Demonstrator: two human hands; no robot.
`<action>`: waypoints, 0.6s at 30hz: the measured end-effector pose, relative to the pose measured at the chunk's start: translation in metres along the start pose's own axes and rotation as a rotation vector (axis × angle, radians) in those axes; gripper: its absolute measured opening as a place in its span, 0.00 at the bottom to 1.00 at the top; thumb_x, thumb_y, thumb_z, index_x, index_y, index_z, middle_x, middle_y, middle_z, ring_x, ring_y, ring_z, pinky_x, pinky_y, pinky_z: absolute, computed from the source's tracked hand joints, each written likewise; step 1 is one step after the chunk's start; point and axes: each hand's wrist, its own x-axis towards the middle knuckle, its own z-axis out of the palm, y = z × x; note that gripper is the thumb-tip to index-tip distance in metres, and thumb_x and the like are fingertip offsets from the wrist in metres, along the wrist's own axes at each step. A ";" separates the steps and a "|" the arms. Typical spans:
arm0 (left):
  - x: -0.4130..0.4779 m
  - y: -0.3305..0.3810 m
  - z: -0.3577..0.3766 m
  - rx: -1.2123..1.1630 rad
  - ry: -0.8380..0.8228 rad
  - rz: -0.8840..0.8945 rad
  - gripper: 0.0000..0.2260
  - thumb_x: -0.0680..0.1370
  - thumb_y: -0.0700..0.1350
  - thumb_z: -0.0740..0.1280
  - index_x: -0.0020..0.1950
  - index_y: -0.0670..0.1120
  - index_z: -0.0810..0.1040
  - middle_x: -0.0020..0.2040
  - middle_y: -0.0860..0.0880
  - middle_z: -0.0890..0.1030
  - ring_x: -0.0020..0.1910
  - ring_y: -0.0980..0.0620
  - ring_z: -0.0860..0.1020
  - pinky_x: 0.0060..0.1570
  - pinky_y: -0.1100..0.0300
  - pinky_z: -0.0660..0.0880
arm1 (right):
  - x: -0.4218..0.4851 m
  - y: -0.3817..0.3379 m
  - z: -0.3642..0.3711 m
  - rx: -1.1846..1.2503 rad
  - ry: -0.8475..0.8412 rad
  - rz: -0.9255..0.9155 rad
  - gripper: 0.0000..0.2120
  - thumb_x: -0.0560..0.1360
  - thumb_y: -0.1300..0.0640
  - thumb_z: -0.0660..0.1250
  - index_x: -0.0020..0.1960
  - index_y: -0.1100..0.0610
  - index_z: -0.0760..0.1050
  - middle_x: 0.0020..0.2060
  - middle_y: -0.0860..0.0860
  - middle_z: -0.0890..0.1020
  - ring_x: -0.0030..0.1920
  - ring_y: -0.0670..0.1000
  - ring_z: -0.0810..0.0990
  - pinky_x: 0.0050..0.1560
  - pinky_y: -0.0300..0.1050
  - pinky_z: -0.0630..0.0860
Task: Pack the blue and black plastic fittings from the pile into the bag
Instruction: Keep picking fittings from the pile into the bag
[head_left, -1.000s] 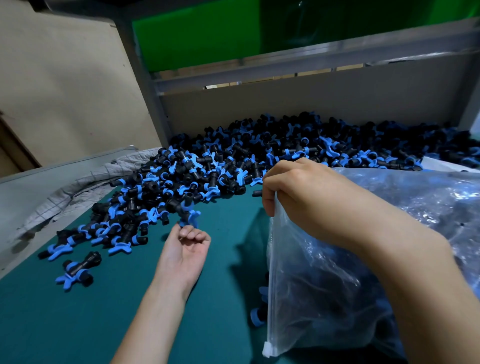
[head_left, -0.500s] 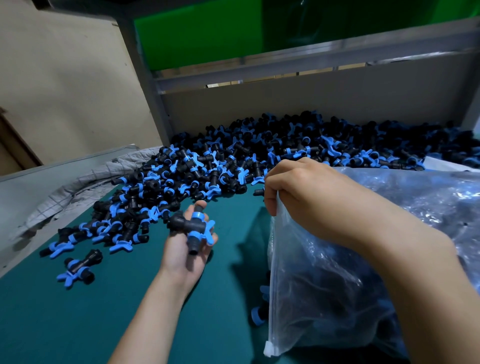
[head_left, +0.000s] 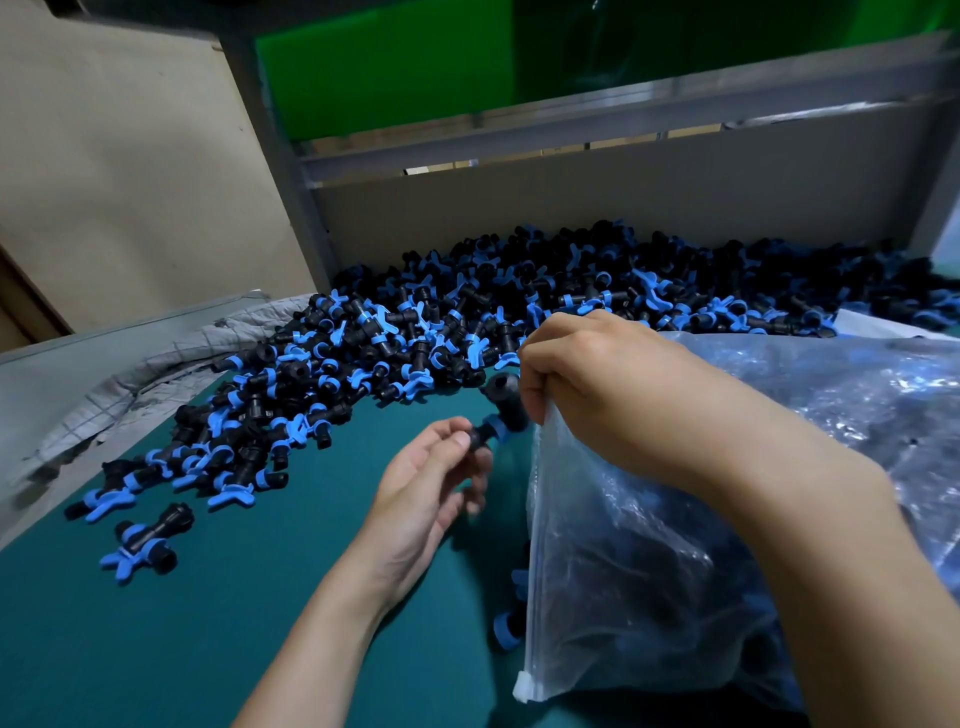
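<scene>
Fingers (head_left: 459, 440) of the left hand (head_left: 422, 492) pinch a fitting (head_left: 505, 402) at the bag (head_left: 649, 571) edge the right hand (head_left: 608, 387) grips.

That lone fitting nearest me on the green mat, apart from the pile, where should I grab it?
Probably pinch the lone fitting across its black barrel, coming from above: it lies flat on the mat with bare space on both sides, and its blue wings splay low, offering less to hold.

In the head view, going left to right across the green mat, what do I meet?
Lone fitting → left hand → pinched fitting → clear zip bag, gripped at its top by the right hand.
</scene>
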 end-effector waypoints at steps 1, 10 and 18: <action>-0.002 -0.001 0.004 0.012 -0.030 -0.002 0.07 0.73 0.46 0.66 0.51 0.47 0.76 0.38 0.47 0.80 0.33 0.53 0.75 0.30 0.63 0.71 | 0.000 -0.001 0.000 -0.003 0.003 -0.001 0.17 0.75 0.65 0.58 0.36 0.43 0.67 0.51 0.44 0.75 0.53 0.52 0.72 0.47 0.44 0.63; -0.038 0.000 0.052 0.387 -0.318 0.090 0.07 0.73 0.36 0.69 0.48 0.46 0.82 0.45 0.53 0.85 0.45 0.58 0.82 0.45 0.63 0.77 | 0.000 -0.009 0.003 -0.021 -0.018 0.012 0.15 0.75 0.64 0.57 0.35 0.46 0.64 0.49 0.44 0.73 0.48 0.51 0.73 0.41 0.45 0.60; -0.042 0.000 0.062 0.642 -0.339 0.083 0.09 0.75 0.36 0.69 0.41 0.50 0.82 0.38 0.53 0.82 0.39 0.66 0.79 0.50 0.53 0.78 | 0.000 -0.008 0.007 -0.033 -0.053 0.013 0.14 0.74 0.63 0.57 0.35 0.47 0.65 0.46 0.44 0.73 0.43 0.49 0.69 0.32 0.40 0.58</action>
